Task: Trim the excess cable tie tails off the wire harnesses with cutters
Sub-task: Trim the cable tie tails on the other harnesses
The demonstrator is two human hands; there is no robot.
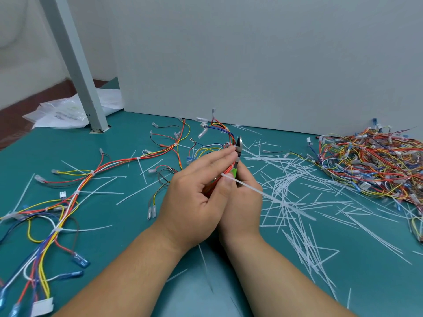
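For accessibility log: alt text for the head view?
The left hand holds a wire harness while the right hand grips green-handled cutters beside an untrimmed tie tail. Cut tails litter the teal table; a harness pile lies right.

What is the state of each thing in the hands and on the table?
left hand, holds harness
right hand, grips cutters
cutters, tip up, away from tail
cable tie tail, uncut, sticking out right
cut tails, scattered on table
spread harness, tails still on
harness pile, tangled

We are holding a harness (226,172) over the table (128,248).
Our left hand (194,197) is pinching it, our right hand (243,202) is gripping the cutters (239,146), a tail (251,189) jutting rightward.
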